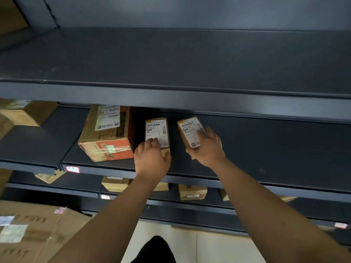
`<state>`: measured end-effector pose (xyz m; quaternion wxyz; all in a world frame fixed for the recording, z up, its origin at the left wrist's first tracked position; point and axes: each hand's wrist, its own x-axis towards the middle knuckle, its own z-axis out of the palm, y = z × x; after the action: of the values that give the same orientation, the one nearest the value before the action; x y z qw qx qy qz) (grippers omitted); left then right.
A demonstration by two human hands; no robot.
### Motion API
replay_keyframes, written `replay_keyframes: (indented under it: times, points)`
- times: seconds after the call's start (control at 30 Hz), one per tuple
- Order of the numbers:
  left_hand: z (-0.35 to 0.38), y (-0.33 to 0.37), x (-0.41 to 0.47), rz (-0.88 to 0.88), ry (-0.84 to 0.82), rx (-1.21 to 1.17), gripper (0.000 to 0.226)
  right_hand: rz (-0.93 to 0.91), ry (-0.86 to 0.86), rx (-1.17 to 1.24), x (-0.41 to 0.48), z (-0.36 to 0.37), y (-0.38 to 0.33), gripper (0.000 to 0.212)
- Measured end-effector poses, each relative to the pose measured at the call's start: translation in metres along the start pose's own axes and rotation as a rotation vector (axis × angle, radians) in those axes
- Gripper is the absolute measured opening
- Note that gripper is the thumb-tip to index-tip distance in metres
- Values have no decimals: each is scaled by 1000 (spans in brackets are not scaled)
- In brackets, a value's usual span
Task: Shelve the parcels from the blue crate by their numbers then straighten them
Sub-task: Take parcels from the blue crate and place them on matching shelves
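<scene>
Grips left parcel [157, 128] at its near end with left hand [152, 158], fingers curled over the white label, thumb against the right edge. Holds right parcel [187, 128] with right hand [208, 149], fingers laid across the label, thumb hooked under the near corner. Hands apart, one per parcel, a strip of bare shelf between them.

Both parcels small, brown, label up, on the middle shelf [275, 149], close to its front lip. Left parcel square to the lip and just beside a big box [106, 137]; cannot tell whether touching. Right parcel skewed, far end swung left; cannot tell whether its near end rests on the shelf or hangs lifted. Label numbers too blurred to read in full.

Big box brown with orange print, taped, white label on top, set at an angle.

Top shelf [171, 59] above, dark. Tag [72, 169] on the middle shelf's front edge, left of the hands, writing unreadable. Low boxes [191, 191] on the bottom shelf [190, 206]. Far box [28, 112] at the left. Carton [38, 234] at lower left, with handwriting and stickers.
</scene>
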<state>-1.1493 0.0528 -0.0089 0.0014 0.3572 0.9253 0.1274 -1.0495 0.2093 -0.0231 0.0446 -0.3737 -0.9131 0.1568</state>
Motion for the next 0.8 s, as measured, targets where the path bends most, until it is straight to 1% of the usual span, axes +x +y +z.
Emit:
replay_keyframes:
  times: [0.1, 0.17, 0.3, 0.47, 0.6, 0.67, 0.8]
  points:
    - [-13, 16, -15, 37, -10, -25, 50, -40, 53, 37, -26, -16, 7, 62]
    - [-21, 31, -29, 60, -14, -20, 46, -49, 70, 67, -50, -31, 16, 56]
    - [-39, 67, -67, 106, -41, 4, 45, -70, 107, 41, -105, -65, 42, 51]
    - [-54, 119, -116, 181, -52, 19, 46, -37, 106, -45, -177, -107, 83, 50]
    - [-63, 160, -156, 279, -50, 9, 47, 31, 115, -102, -236, -130, 114, 50]
    - [-67, 178, -174, 339, -75, -3, 48, 102, 134, -103, -267, -138, 127, 49]
    - [-69, 208, -211, 519, -103, -26, 45, 254, 220, -98, -330, -148, 146, 43]
